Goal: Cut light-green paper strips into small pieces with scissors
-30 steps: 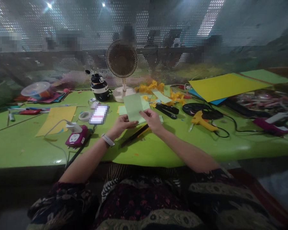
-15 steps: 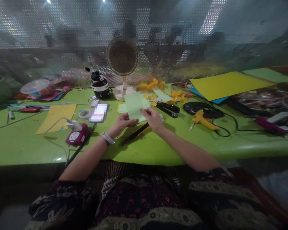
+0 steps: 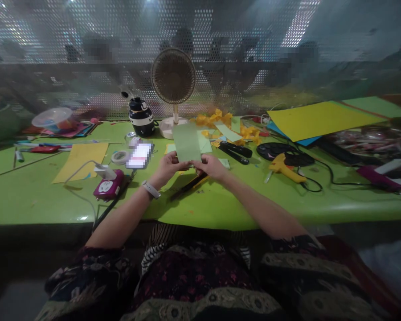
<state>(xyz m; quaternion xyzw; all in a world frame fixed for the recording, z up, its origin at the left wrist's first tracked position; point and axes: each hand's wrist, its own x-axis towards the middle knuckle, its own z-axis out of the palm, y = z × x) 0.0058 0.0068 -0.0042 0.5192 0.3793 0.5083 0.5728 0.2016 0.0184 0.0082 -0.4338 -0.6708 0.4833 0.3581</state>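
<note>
Over the shiny green bench point(image 3: 217, 205) — pinching a pale green paper sheet point(image 3: 187, 142) with left hand point(image 3: 169, 168) — and with right hand point(image 3: 215, 167), just moved to its bottom edge.

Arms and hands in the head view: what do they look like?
Left hand and right hand ungloved. Pale wristband with small dark holes on the left wrist. Dark patterned sleeves leave the forearms bare; the right one shows dull greenish bands.
</note>
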